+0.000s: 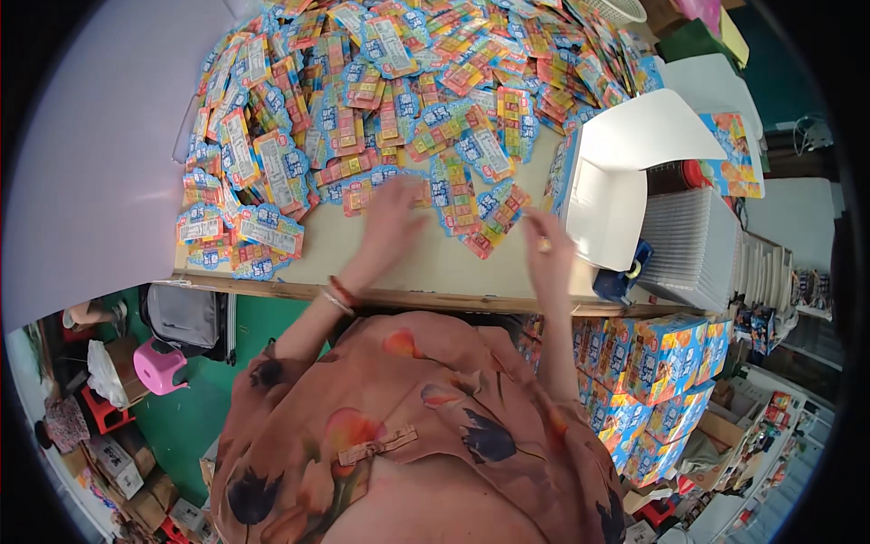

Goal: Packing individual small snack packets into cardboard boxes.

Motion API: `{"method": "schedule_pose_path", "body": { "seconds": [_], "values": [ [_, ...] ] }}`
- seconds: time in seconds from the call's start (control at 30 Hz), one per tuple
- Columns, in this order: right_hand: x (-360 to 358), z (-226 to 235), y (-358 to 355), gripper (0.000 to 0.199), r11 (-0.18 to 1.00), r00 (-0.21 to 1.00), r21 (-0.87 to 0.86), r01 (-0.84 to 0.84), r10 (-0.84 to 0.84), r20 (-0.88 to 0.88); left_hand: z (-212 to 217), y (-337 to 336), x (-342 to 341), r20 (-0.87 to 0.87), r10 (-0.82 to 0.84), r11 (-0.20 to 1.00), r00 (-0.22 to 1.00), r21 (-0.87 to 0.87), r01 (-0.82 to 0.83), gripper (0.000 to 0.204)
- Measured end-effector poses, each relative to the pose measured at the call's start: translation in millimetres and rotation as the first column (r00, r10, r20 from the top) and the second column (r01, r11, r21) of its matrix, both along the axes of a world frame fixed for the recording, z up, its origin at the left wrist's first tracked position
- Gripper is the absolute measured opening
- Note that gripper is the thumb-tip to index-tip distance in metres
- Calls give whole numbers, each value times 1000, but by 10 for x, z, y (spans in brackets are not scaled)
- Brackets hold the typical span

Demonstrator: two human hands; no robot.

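A heap of flat, colourful printed packets (390, 45) covers the far part of the table (399, 263). My left hand (394, 222) is over a red and yellow packet (358, 195) near the heap's front edge; motion blurs its fingers. Just right of it, a packet (455, 195) lies slanted beside another packet (497, 220) at the front. At that packet's right edge is my right hand (548, 249), its fingers bent and smeared, so I cannot tell whether they grip it. An open white-lined box (607, 213) stands right of this hand, its flap raised.
A dark blue tape dispenser (625, 272) sits at the table's right edge, beside a stack of white sheets or trays (693, 245). Printed boxes (666, 363) are piled below on the right. On the green floor at left are a pink stool (160, 365) and a grey case (184, 317).
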State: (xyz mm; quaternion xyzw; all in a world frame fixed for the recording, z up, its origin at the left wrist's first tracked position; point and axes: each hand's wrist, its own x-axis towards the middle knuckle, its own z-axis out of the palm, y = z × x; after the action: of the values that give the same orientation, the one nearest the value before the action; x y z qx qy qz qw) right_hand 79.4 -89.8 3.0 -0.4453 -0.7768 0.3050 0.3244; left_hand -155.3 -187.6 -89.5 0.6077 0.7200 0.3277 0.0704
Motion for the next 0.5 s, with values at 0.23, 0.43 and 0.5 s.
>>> {"method": "schedule_pose_path", "body": {
  "seconds": [0.23,0.43,0.5],
  "values": [
    [-717,-507,385,54,964,870,-108,-244,267,414,383,36,-618,-106,65,879,992,-465,-107,81],
    [-506,-240,410,58,946,715,-160,-282,318,622,519,-89,-664,457,360,793,814,-609,-9,69],
    [-230,-374,277,59,940,687,-45,-340,280,671,102,-190,-697,440,264,871,858,-490,-17,59]
  ]
}}
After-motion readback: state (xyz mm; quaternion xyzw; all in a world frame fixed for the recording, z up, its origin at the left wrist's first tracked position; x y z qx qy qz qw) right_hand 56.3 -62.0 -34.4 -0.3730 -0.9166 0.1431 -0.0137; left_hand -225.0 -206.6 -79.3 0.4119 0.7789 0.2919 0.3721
